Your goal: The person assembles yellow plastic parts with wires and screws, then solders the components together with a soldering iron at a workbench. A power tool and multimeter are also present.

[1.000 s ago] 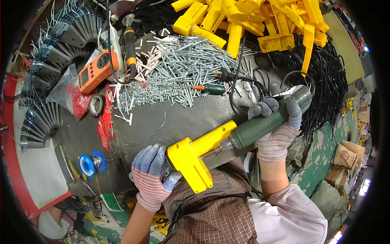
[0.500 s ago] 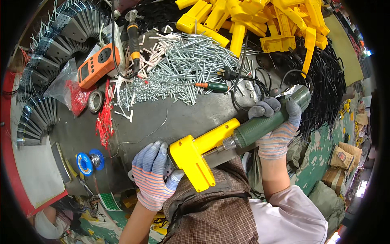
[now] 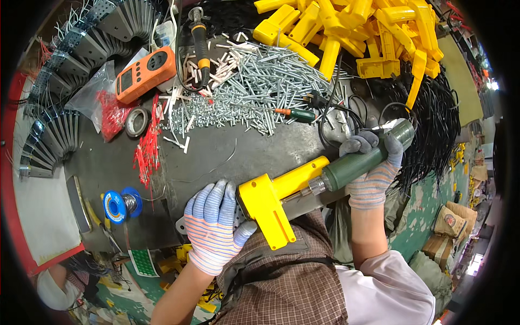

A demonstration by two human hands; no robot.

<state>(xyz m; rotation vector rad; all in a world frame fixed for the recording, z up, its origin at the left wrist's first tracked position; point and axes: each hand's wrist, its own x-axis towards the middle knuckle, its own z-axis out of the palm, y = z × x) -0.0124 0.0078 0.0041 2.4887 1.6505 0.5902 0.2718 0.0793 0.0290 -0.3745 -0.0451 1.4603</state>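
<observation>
A dark green electric screwdriver (image 3: 355, 164) lies slantwise in my gloved right hand (image 3: 374, 173), which is wrapped round its body. Its bit runs down to the left, beside the yellow plastic housing (image 3: 267, 208), and meets it near the joint of its two arms. My gloved left hand (image 3: 216, 227) steadies that housing from the left, thumb at its lower edge and fingers along its far side. Beneath this hand, part of a perforated metal plate (image 3: 181, 226) shows; the rest is hidden. Both hands are above the table's near edge, close to my checked apron.
Beyond the hands lies a heap of metal screws (image 3: 260, 81) with a small screwdriver (image 3: 295, 114). Yellow housings (image 3: 352, 32) pile up at far right, black cables (image 3: 433, 119) below them. At left are an orange meter (image 3: 146, 75), black tape (image 3: 137, 122) and a solder spool (image 3: 115, 207).
The whole scene has shifted slightly right in the view. My left fingers look straighter along the housing. Both hands keep their holds on the housing and the electric screwdriver.
</observation>
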